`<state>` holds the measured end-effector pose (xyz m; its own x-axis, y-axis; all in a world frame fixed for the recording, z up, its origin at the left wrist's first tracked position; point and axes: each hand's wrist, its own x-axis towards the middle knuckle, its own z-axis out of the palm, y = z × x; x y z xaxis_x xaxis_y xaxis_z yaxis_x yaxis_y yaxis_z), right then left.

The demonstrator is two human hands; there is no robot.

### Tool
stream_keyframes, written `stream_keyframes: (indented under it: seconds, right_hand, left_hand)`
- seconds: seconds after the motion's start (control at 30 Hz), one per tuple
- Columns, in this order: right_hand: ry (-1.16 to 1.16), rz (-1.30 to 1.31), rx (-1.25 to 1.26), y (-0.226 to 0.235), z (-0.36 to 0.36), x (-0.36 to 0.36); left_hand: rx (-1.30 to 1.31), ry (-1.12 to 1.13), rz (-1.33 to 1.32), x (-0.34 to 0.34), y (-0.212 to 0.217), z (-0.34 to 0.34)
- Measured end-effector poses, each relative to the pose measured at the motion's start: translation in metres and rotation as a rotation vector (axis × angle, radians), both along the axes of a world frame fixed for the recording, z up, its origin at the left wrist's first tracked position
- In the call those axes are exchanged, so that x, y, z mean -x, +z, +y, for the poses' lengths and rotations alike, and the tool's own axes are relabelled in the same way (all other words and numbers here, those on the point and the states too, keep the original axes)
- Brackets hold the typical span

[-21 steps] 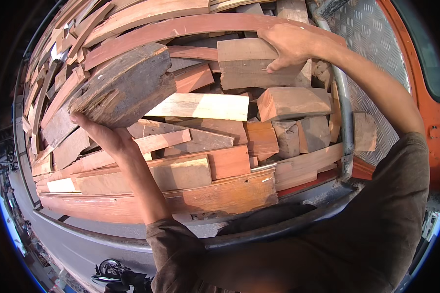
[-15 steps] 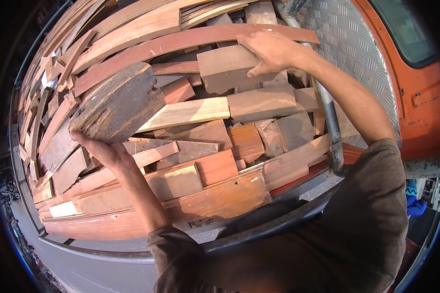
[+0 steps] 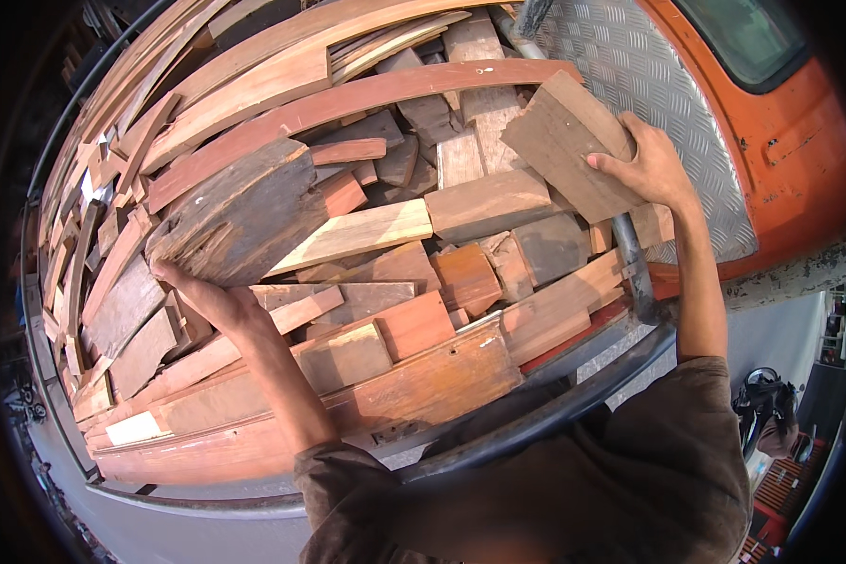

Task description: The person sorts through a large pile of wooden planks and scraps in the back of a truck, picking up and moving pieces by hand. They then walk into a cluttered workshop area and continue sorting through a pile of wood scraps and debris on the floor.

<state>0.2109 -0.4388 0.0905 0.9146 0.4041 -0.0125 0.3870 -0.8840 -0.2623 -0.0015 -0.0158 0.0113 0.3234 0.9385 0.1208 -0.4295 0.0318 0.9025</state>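
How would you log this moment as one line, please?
left hand: holds dark block | right hand: holds grey board | beneath: wood pile

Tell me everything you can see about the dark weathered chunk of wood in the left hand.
The dark wood block is thick, grey-brown and rough, with cracked grain and pale specks. It sits tilted, its right end raised, over the heap of reddish planks. The left hand grips its lower left edge from beneath; a pale board lies along its lower right side.

We wear a dark brown short-sleeved shirt (image 3: 573, 479), its faded sleeves ending above the elbows; our forearms and hands are bare.
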Motion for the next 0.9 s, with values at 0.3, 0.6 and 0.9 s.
stream_keyframes:
  seconds: [0.3, 0.6, 0.9]
  right_hand:
    - [0.386, 0.231, 0.337, -0.019, -0.004, 0.026]
    - [0.694, 0.237, 0.514, -0.154, 0.145, -0.001]
    - [0.861, 0.320, 0.666, -0.183, 0.149, -0.009]
  left_hand:
    - [-0.018, 0.015, 0.070, -0.001, 0.001, -0.005]
    - [-0.004, -0.002, 0.074, -0.008, -0.002, -0.009]
    - [-0.002, 0.028, 0.091, -0.006, -0.003, -0.010]
